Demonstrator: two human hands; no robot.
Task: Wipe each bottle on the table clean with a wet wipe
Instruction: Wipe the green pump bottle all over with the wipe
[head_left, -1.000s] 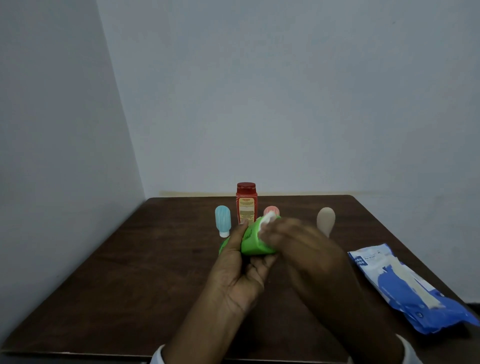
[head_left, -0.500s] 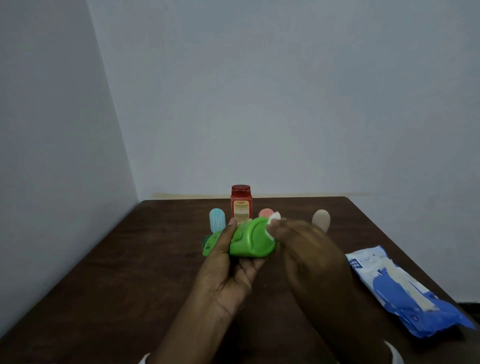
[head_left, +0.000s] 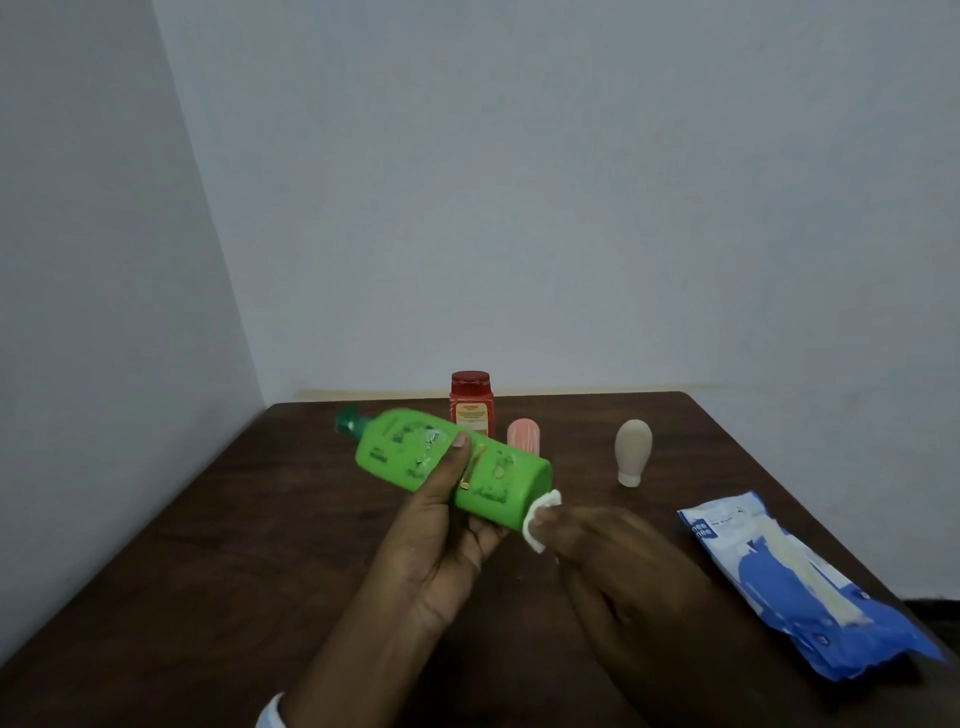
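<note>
My left hand (head_left: 441, 535) grips a green bottle (head_left: 498, 483) above the table, thumb across its front; it lies tilted, dark green cap up to the left and base down to the right. My right hand (head_left: 613, 566) pinches a small white wet wipe (head_left: 540, 519) against the bottle's base. Behind stand a red-capped bottle (head_left: 471, 402), a small pink bottle (head_left: 523, 439) and a beige bottle (head_left: 632, 452) resting on its cap. The light blue bottle is hidden behind the green one.
A blue and white pack of wet wipes (head_left: 795, 582) lies on the dark wooden table (head_left: 234, 545) at the right, near its edge. Walls close off the left and the back.
My left hand has turned the green bottle so that its cap points up left. The wipe in my right hand has slid from the top of the base down to its lower edge.
</note>
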